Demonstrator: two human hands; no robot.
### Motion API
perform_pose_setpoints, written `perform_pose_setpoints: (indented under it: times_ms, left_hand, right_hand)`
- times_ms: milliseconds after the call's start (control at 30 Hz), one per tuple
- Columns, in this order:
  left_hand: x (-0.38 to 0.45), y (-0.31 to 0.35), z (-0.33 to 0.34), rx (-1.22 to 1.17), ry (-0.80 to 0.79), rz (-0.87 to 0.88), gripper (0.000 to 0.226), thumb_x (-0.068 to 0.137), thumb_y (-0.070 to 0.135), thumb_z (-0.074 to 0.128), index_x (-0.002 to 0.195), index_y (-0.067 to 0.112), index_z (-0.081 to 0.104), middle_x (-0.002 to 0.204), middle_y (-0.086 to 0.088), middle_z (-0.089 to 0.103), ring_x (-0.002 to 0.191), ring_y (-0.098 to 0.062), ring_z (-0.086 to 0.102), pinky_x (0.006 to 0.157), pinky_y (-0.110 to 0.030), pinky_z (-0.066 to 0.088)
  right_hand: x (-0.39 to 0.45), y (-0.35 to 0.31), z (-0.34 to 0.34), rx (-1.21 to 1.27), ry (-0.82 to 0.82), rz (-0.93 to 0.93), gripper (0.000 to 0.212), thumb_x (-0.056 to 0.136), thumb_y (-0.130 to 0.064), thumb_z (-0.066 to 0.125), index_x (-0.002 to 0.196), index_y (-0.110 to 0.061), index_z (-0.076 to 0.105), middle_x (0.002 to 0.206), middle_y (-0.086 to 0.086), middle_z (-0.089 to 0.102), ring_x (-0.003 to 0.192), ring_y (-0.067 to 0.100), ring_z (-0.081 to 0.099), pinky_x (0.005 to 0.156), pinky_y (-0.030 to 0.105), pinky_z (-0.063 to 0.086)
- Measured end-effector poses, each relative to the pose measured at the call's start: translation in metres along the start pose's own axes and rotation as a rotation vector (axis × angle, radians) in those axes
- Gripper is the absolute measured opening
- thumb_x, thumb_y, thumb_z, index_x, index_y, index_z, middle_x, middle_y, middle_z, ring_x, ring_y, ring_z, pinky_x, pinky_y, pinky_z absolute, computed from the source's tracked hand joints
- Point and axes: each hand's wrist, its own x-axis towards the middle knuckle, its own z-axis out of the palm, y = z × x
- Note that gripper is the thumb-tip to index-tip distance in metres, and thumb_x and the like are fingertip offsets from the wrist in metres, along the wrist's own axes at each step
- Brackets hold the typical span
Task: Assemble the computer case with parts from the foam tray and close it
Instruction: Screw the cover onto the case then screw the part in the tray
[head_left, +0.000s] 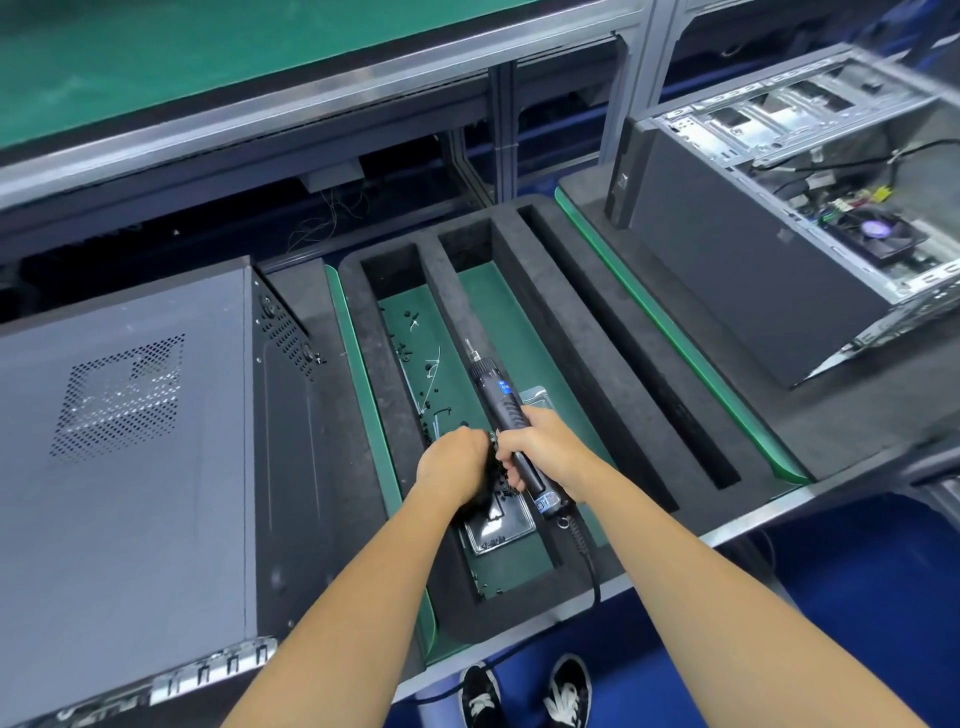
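A: What are the hands doing?

B: The right hand (540, 457) grips a black electric screwdriver (511, 426) round its body, bit pointing toward eleven o'clock. The left hand (451, 465) is curled, knuckles up, just beside it, over a small metal dish (501, 527). I cannot tell whether its fingers pinch anything.

A: And underneath?

B: Both hover over the black foam tray (467, 322). Its left slot has a green floor strewn with small black screws (410, 353) and white zip ties (431, 364). The screwdriver's cord (589, 566) trails off toward six o'clock.

A: Where are the cases?

B: A closed computer case (130, 457) lies flat at nine o'clock, its perforated side panel facing up. At two o'clock an open case (789, 208) lies tilted on a dark mat, with a fan (878, 234) and wiring showing inside.
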Motion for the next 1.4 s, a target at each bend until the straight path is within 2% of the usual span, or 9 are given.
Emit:
perform_pose_setpoints:
  times_ms: [133, 267, 333, 467, 567, 767, 1033, 1233, 1400]
  left_hand:
    - [0.004, -0.003, -0.006, -0.239, 0.083, -0.075, 0.015, 0.079, -0.001, 0.051, 0.088, 0.005, 0.061, 0.086, -0.014, 0.062, 0.079, -0.033, 0.059, 0.061, -0.037, 0.049]
    - [0.009, -0.006, -0.008, -0.437, 0.154, -0.087, 0.013, 0.081, 0.0, 0.053, 0.085, 0.005, 0.064, 0.088, -0.013, 0.064, 0.084, -0.03, 0.057, 0.07, -0.037, 0.051]
    - [0.009, -0.007, -0.009, -0.466, 0.172, -0.078, 0.014, 0.08, -0.001, 0.053, 0.083, 0.007, 0.063, 0.087, -0.011, 0.064, 0.083, -0.029, 0.058, 0.069, -0.036, 0.05]
    - [0.005, -0.005, -0.002, -0.134, 0.058, -0.009, 0.012, 0.079, 0.006, 0.051, 0.085, 0.011, 0.06, 0.085, -0.01, 0.062, 0.08, -0.033, 0.061, 0.06, -0.033, 0.041]
    - [0.005, -0.002, -0.002, -0.02, -0.018, 0.018, 0.01, 0.083, 0.01, 0.05, 0.089, 0.015, 0.056, 0.093, -0.008, 0.064, 0.084, -0.032, 0.063, 0.062, -0.033, 0.041]
    - [0.003, 0.001, 0.005, 0.299, -0.093, 0.004, 0.03, 0.086, 0.001, 0.05, 0.112, 0.012, 0.057, 0.107, -0.007, 0.064, 0.098, -0.03, 0.064, 0.07, -0.034, 0.045]
    - [0.005, 0.003, 0.009, 0.358, -0.154, 0.081, 0.031, 0.091, 0.0, 0.044, 0.118, 0.009, 0.055, 0.114, -0.007, 0.063, 0.102, -0.03, 0.063, 0.08, -0.037, 0.05]
    - [0.003, 0.002, 0.006, 0.289, -0.147, 0.076, 0.03, 0.088, 0.0, 0.047, 0.114, 0.01, 0.057, 0.109, -0.007, 0.064, 0.098, -0.03, 0.064, 0.075, -0.037, 0.05]
    - [0.003, -0.001, 0.003, 0.133, -0.105, 0.046, 0.024, 0.084, 0.002, 0.049, 0.106, 0.008, 0.058, 0.104, -0.011, 0.062, 0.094, -0.032, 0.063, 0.071, -0.038, 0.051]
  right_hand:
    - [0.0, 0.0, -0.001, 0.01, -0.011, -0.003, 0.02, 0.07, 0.0, 0.06, 0.087, -0.006, 0.051, 0.06, 0.01, 0.054, 0.049, 0.026, 0.052, 0.048, 0.032, 0.045]
    - [0.0, 0.0, -0.002, 0.015, -0.017, -0.002, 0.018, 0.072, 0.001, 0.059, 0.087, -0.006, 0.051, 0.058, 0.008, 0.055, 0.048, 0.024, 0.053, 0.048, 0.032, 0.045]
    - [0.0, 0.0, -0.002, 0.023, -0.017, 0.0, 0.018, 0.072, 0.001, 0.059, 0.088, -0.006, 0.051, 0.058, 0.009, 0.054, 0.048, 0.025, 0.052, 0.048, 0.031, 0.045]
    - [0.0, 0.0, -0.001, 0.048, -0.024, 0.01, 0.019, 0.071, 0.002, 0.059, 0.086, -0.006, 0.049, 0.058, 0.011, 0.052, 0.047, 0.025, 0.05, 0.046, 0.031, 0.043]
    - [0.001, -0.001, -0.003, 0.052, -0.024, 0.019, 0.019, 0.072, 0.002, 0.059, 0.084, -0.007, 0.048, 0.057, 0.01, 0.052, 0.046, 0.025, 0.05, 0.045, 0.03, 0.043]
    - [0.002, -0.001, -0.005, 0.068, -0.04, 0.016, 0.021, 0.071, 0.002, 0.059, 0.086, -0.007, 0.047, 0.062, 0.014, 0.051, 0.047, 0.025, 0.05, 0.046, 0.03, 0.043]
    - [0.005, 0.001, -0.007, 0.06, -0.053, 0.024, 0.022, 0.069, -0.001, 0.06, 0.087, -0.006, 0.049, 0.063, 0.014, 0.053, 0.049, 0.025, 0.052, 0.047, 0.031, 0.045]
    - [0.005, -0.001, -0.007, 0.052, -0.066, 0.025, 0.022, 0.067, -0.002, 0.06, 0.086, -0.007, 0.05, 0.061, 0.012, 0.054, 0.049, 0.026, 0.052, 0.048, 0.031, 0.044]
    - [0.003, -0.001, -0.006, 0.037, -0.054, 0.02, 0.018, 0.07, -0.001, 0.059, 0.085, -0.006, 0.05, 0.062, 0.012, 0.054, 0.051, 0.026, 0.051, 0.049, 0.032, 0.044]
